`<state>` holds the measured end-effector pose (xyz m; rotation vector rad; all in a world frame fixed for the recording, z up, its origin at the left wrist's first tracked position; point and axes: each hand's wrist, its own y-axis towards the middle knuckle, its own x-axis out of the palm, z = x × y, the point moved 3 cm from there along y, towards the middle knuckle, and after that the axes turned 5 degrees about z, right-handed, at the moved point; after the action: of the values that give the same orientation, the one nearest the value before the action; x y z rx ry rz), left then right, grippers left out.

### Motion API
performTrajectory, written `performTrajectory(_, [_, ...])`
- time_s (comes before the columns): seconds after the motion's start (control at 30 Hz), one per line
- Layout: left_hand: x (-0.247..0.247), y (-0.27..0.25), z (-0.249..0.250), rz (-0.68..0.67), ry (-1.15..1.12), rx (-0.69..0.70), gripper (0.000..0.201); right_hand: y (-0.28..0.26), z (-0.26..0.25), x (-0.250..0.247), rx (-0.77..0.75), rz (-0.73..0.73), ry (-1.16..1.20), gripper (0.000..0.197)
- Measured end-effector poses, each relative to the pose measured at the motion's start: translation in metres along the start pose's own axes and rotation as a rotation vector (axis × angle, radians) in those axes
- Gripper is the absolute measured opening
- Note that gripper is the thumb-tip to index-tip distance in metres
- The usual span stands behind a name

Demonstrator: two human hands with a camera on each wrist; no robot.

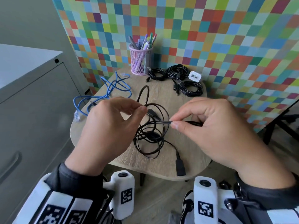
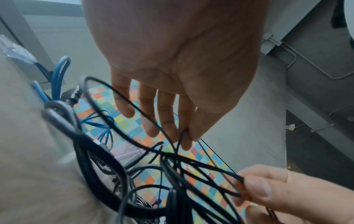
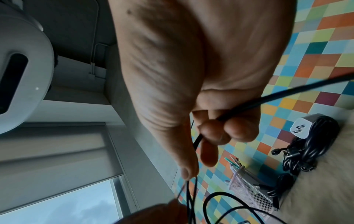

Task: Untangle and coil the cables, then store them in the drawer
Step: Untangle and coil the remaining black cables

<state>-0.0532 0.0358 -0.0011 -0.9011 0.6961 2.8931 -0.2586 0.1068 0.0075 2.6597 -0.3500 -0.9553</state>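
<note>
Mid-task: black tangle in hand, nothing in the drawer yet.

My left hand (image 1: 111,125) pinches a plug end of the tangled black cable (image 1: 150,136) over the table (image 1: 191,147); my right hand (image 1: 210,126) pinches a doubled strand and pulls sideways. Three coiled black bundles (image 1: 178,78) sit at the far edge, apparently done; the blue cable (image 1: 111,89) lies loose. The pen cup (image 1: 140,62) holds pens only. The grey cabinet (image 1: 32,97) appears closed.

The tangled black cable (image 1: 150,133) filled the middle of the small table (image 1: 191,152), with both hands right over it. Bare wood lay open near its right edge. A blue cable (image 1: 111,91) sprawled along the left side; a pen cup (image 1: 141,60) and coiled black cables (image 1: 181,78) crowded the far edge against the wall.
</note>
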Motion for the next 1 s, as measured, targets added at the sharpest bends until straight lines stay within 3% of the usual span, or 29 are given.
performTrajectory(0.17, [0.005, -0.004, 0.018, -0.209, -0.284, 0.113, 0.019, -0.001, 0.003, 0.004, 0.046, 0.055, 0.095, 0.004])
performTrajectory(0.3, [0.013, -0.009, 0.017, -0.347, -0.469, 0.121, 0.040, -0.001, -0.001, 0.007, 0.009, 0.094, 0.126, 0.014])
performTrajectory(0.47, [0.016, -0.008, 0.008, -0.371, -0.410, 0.041, 0.013, 0.000, -0.005, 0.005, -0.029, 0.136, 0.211, 0.015])
performTrajectory(0.53, [0.014, -0.007, 0.007, -0.322, -0.319, 0.066, 0.014, 0.001, -0.003, 0.004, -0.004, 0.132, 0.214, 0.018])
performTrajectory(0.6, [0.008, -0.002, 0.004, -0.150, -0.313, 0.056, 0.016, 0.001, 0.002, 0.000, 0.032, 0.130, 0.223, 0.020])
performTrajectory(0.7, [-0.007, 0.009, -0.007, 0.136, -0.565, -0.033, 0.019, 0.001, 0.013, -0.011, 0.100, 0.148, 0.183, 0.018])
performTrajectory(0.77, [-0.014, 0.013, -0.009, 0.229, -0.802, -0.107, 0.018, 0.001, 0.022, -0.019, 0.148, 0.150, 0.068, 0.013])
performTrajectory(0.87, [-0.015, 0.013, -0.006, 0.236, -0.906, -0.164, 0.026, 0.001, 0.033, -0.024, 0.247, 0.067, -0.094, 0.005])
performTrajectory(1.0, [-0.005, 0.006, 0.002, 0.154, -0.809, -0.116, 0.020, 0.001, 0.035, -0.024, 0.220, 0.066, -0.177, 0.024])
